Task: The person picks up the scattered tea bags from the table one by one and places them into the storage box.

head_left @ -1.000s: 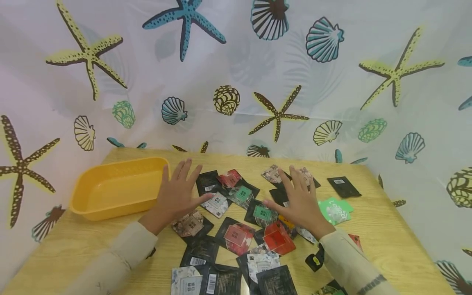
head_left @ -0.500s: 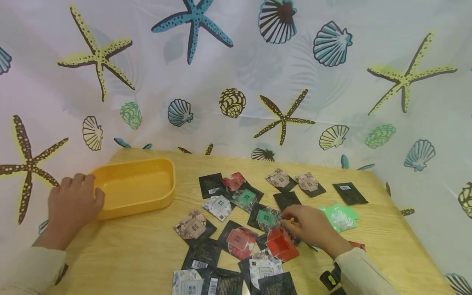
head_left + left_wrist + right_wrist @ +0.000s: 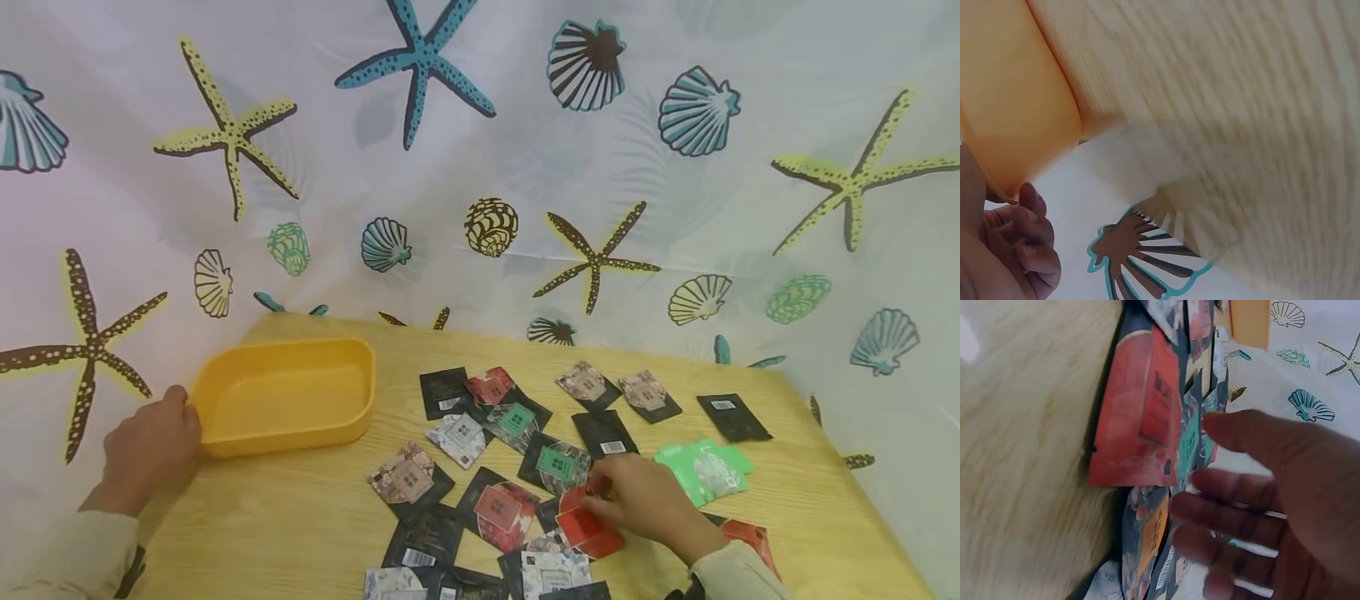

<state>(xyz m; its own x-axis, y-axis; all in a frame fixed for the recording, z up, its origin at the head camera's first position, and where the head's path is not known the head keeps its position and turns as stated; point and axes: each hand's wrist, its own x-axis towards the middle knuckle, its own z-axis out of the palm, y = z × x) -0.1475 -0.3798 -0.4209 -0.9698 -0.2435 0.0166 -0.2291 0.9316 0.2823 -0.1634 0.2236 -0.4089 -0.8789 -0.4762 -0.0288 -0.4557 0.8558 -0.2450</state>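
Observation:
My left hand (image 3: pixel 153 446) is at the left end of a yellow plastic tub (image 3: pixel 292 404). In the left wrist view, its bent fingers (image 3: pixel 1032 250) pinch the tub's rim. My right hand (image 3: pixel 645 500) hovers over a spread of small flat sachets, beside a red sachet (image 3: pixel 588 525). In the right wrist view, the thumb stands apart from loosely bent fingers (image 3: pixel 1222 509) with nothing held. A sachet with an orange label (image 3: pixel 1152 531) lies near those fingertips; the hand hides it in the head view.
Black sachets with red, green, white and beige labels cover the table's middle, some overlapping. A bright green packet (image 3: pixel 705 471) and a black sachet (image 3: pixel 733 417) lie to the right. A curtain (image 3: pixel 465 125) printed with shells and starfish hangs behind the wooden table (image 3: pixel 285 517).
Both hands were spread above the table. The left moved left to the tub's end and took its rim; the right lowered toward the sachets beside the red one. The head view shifted slightly.

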